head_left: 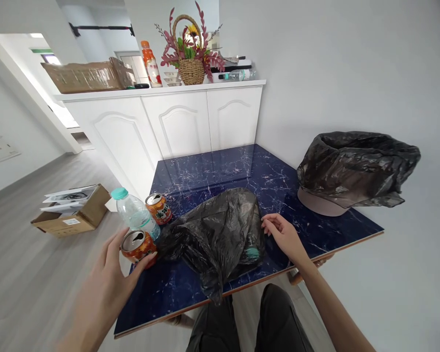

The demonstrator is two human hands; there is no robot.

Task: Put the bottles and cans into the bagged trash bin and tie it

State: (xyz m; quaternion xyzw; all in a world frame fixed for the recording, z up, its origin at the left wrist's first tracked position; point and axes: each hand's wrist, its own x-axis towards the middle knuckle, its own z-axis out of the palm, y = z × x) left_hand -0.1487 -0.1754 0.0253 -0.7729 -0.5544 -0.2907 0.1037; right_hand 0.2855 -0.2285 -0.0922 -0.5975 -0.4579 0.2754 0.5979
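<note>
My left hand (110, 269) is closed around an orange drink can (136, 250) at the table's left edge, thumb on one side and fingers on the other. The can's top is opened. Just behind it stands a clear plastic bottle (134, 210) with a teal cap, and beside that a second orange can (159, 209). A black plastic bag (220, 230) lies in the middle, and a teal bottle cap shows dimly through its film. My right hand (281, 235) is at the bag's right side, its fingers loosely bent and apart, with nothing visible in them.
A bin (320, 203) lined with a black bag stands at the right on the blue marbled table (205, 171). Behind is a white cabinet (183, 122) bearing a flower basket (191, 72), bottles and a carton. An open cardboard box (73, 222) sits on the floor at left.
</note>
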